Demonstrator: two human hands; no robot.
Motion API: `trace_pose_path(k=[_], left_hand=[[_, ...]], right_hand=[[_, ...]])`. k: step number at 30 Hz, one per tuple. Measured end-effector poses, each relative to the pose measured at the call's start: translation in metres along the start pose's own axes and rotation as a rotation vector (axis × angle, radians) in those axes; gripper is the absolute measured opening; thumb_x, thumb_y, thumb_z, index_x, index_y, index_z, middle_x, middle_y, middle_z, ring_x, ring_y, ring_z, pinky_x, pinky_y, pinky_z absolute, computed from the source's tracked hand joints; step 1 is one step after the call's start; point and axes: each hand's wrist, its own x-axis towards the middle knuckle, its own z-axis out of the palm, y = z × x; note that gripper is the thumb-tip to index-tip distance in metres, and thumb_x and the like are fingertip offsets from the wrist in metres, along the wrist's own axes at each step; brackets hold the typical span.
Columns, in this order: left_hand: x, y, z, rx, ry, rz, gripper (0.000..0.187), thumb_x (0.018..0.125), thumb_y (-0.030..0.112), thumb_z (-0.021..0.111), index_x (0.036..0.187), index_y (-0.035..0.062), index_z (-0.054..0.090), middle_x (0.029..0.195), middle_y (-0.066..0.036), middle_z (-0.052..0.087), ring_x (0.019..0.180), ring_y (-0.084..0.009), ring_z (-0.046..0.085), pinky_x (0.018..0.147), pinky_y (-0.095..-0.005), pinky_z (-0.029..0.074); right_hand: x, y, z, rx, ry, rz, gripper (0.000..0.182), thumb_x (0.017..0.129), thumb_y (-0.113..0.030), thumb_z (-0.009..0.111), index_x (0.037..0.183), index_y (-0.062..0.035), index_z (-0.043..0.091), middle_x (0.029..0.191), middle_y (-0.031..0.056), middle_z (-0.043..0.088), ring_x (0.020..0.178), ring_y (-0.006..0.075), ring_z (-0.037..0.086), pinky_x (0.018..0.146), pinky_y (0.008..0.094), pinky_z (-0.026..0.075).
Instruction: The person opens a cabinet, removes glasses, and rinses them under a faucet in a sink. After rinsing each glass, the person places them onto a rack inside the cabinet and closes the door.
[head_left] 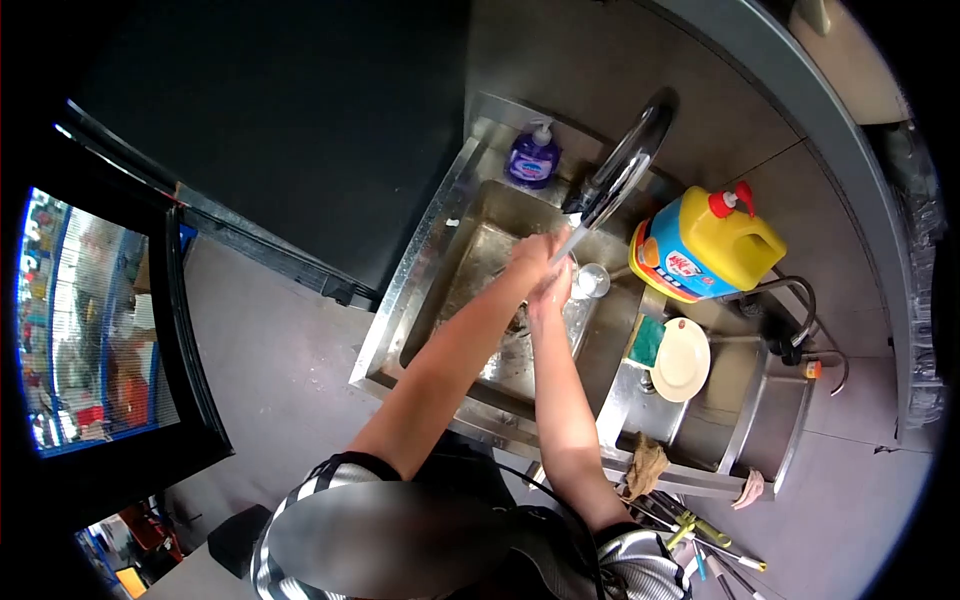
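Note:
Both hands meet over the left basin of a steel sink (pixel 412 305), just below the spout of a chrome faucet (pixel 628 170). A stream of water runs onto them. My left hand (pixel 535 252) is closed and lies against my right hand (pixel 551 290), whose fingers are also drawn together. I cannot tell whether anything is between them. Close to the right of the hands is a small round, shiny, clear-looking piece (pixel 593 281). Behind the basin stands a purple pump bottle (pixel 532 157).
A large yellow jug (pixel 708 243) with a red pump stands right of the faucet. Beyond the divider are a green sponge (pixel 646 342) and a cream plate (pixel 681 360). A brown cloth (pixel 645 466) hangs over the front edge, above several handles (pixel 706 545) on the floor.

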Motion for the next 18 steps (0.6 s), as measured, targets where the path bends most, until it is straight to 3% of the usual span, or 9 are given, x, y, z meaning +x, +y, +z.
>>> trace_pose_path(k=[2,4,6,7,9,11,13,15,18], left_hand=[[0.001,0.005,0.014,-0.115,-0.028,0.014,0.061,0.085,0.060,0.028,0.131,0.0212,0.038,0.130,-0.015,0.043,0.112,-0.0361,0.048,0.093,-0.0408,0.038],[-0.016,-0.002,0.020,-0.019,0.046,0.246,0.061,0.085,0.059,0.032,0.133,0.0227,0.035,0.133,-0.014,0.041,0.112,-0.0381,0.047,0.094,-0.0404,0.038],[-0.034,-0.014,0.027,0.083,0.108,0.484,0.061,0.084,0.058,0.037,0.134,0.0242,0.032,0.135,-0.013,0.038,0.111,-0.0401,0.047,0.095,-0.0400,0.037],[-0.017,-0.036,0.043,-0.081,0.049,0.438,0.065,0.082,0.051,0.050,0.136,0.0224,0.028,0.134,-0.012,0.040,0.109,-0.0363,0.050,0.094,-0.0389,0.039],[-0.015,-0.057,0.035,-0.495,-0.168,0.336,0.068,0.080,0.045,0.057,0.136,0.0177,0.028,0.129,-0.012,0.043,0.108,-0.0301,0.050,0.093,-0.0368,0.039],[-0.043,-0.051,0.004,-0.840,-0.363,0.057,0.071,0.080,0.036,0.062,0.135,0.0079,0.028,0.123,-0.010,0.047,0.109,-0.0213,0.047,0.091,-0.0339,0.039],[-0.037,-0.063,0.017,-0.925,-0.099,0.091,0.072,0.080,0.037,0.062,0.136,0.0079,0.027,0.126,-0.009,0.045,0.108,-0.0213,0.049,0.090,-0.0335,0.040],[0.019,-0.111,0.067,-0.649,0.385,0.222,0.067,0.084,0.043,0.053,0.138,0.0134,0.025,0.124,-0.016,0.049,0.103,-0.0290,0.054,0.087,-0.0369,0.043],[-0.046,-0.050,0.008,-0.334,0.351,-0.159,0.061,0.088,0.048,0.039,0.138,0.0184,0.024,0.116,-0.025,0.052,0.100,-0.0402,0.053,0.087,-0.0412,0.043]], right_hand=[[0.009,-0.010,-0.021,0.021,-0.097,0.034,0.037,0.089,-0.037,0.045,0.116,-0.0114,0.050,0.110,0.0065,0.057,0.099,0.0234,0.055,0.087,0.0365,0.045],[0.033,-0.001,-0.049,0.218,-0.202,0.031,0.045,0.089,-0.041,0.045,0.122,-0.0108,0.046,0.116,0.0069,0.054,0.101,0.0235,0.055,0.089,0.0362,0.043],[0.020,-0.023,-0.043,0.026,-0.148,0.134,0.045,0.088,-0.042,0.046,0.121,-0.0113,0.047,0.117,0.0074,0.054,0.102,0.0240,0.054,0.091,0.0360,0.042],[0.009,-0.032,-0.037,0.003,-0.137,0.210,0.045,0.088,-0.042,0.048,0.120,-0.0105,0.047,0.115,0.0077,0.054,0.101,0.0239,0.055,0.089,0.0365,0.043],[-0.014,-0.046,-0.017,-0.044,-0.118,0.363,0.046,0.087,-0.042,0.051,0.118,-0.0091,0.048,0.111,0.0085,0.055,0.098,0.0237,0.055,0.086,0.0374,0.044],[-0.006,-0.030,-0.012,-0.091,-0.181,0.258,0.048,0.085,-0.043,0.054,0.116,-0.0065,0.049,0.106,0.0085,0.057,0.094,0.0223,0.056,0.083,0.0370,0.045],[0.006,-0.002,-0.017,-0.363,-0.121,0.156,0.053,0.082,-0.046,0.057,0.112,-0.0026,0.050,0.100,0.0069,0.057,0.091,0.0189,0.054,0.080,0.0350,0.044],[-0.003,-0.001,0.003,-0.464,-0.060,0.119,0.057,0.082,-0.049,0.055,0.119,-0.0059,0.046,0.105,0.0071,0.055,0.096,0.0198,0.052,0.081,0.0364,0.044],[-0.001,0.006,0.010,-0.485,-0.147,0.165,0.055,0.081,-0.044,0.058,0.118,-0.0044,0.047,0.111,0.0089,0.052,0.097,0.0211,0.052,0.079,0.0361,0.045]])
